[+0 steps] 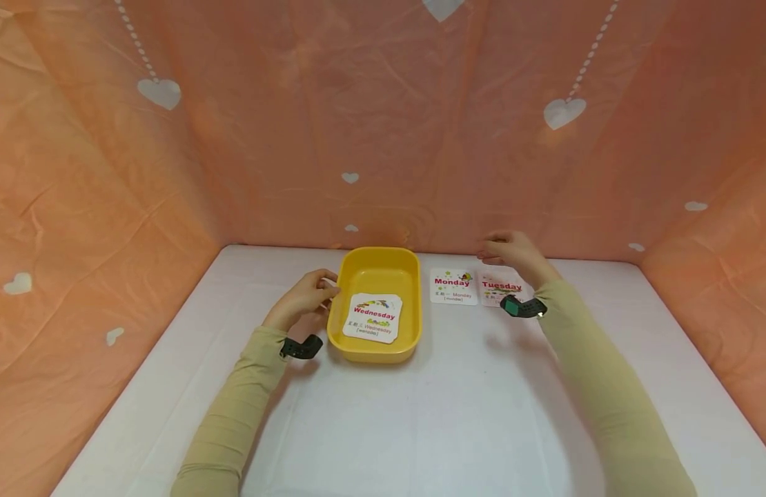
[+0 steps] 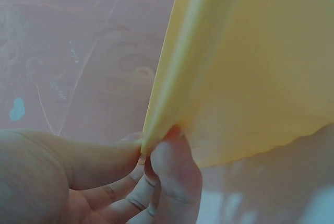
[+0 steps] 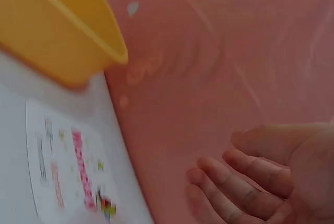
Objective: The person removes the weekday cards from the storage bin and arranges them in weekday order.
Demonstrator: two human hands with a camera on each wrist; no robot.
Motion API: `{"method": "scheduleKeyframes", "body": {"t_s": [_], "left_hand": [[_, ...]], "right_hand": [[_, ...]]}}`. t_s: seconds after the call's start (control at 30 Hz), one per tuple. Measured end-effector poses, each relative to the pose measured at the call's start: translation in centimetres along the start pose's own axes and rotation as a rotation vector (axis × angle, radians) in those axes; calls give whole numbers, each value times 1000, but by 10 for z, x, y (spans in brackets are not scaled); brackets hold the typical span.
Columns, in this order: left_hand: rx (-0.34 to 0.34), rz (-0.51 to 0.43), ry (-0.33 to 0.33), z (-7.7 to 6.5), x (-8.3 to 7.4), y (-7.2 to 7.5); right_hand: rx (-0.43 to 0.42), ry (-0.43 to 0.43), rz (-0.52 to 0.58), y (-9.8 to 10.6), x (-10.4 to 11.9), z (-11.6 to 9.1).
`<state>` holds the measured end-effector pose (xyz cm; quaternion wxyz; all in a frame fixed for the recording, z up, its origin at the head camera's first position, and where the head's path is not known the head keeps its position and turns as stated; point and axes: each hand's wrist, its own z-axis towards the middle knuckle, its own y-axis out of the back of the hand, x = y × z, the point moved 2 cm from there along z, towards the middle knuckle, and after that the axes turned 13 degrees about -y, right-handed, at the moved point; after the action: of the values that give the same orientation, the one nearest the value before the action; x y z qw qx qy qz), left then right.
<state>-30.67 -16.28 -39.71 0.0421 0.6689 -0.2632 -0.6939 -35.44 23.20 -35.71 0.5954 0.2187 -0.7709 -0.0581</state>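
Note:
My left hand [image 1: 303, 298] pinches the left rim of a yellow plastic tray [image 1: 383, 254]; in the left wrist view its thumb and forefinger close on the tray's edge [image 2: 169, 98]. Inside the tray lies a Wednesday card [image 1: 373, 317], with more card edges showing beneath it. My right hand [image 1: 510, 254] is above the back of the table, fingers relaxed and holding nothing, as the right wrist view shows. Just below it is a Tuesday card [image 1: 497, 286], partly covered by the wrist. A Monday card [image 1: 453, 286] lies face up between that card and the tray.
The white table [image 1: 445, 428] runs back to an orange cloth [image 1: 389, 138] with white hearts, which also hangs along both sides. Black bands [image 1: 302, 347] circle both wrists. The tray's raised walls stand left of the two laid-out cards.

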Motion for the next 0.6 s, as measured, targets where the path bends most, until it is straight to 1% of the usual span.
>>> {"method": "scheduleKeyframes", "body": {"t_s": [0.07,0.17,0.37,0.53,0.6], "left_hand": [[-1,2,3,0,-1,0],[1,5,8,-1,-1,-1],[0,6,-3,-3,0,0],[-4,17,-3,-4,-2,-1],[-6,18,0,-5,-2,-1]], "right_hand": [[23,35,36,-8,7,0],[50,58,62,-22,18,0],[74,37,17,-52,32,2],[114,66,-25,-77,40,5],[134,83,-26,-85,43,6]]}}
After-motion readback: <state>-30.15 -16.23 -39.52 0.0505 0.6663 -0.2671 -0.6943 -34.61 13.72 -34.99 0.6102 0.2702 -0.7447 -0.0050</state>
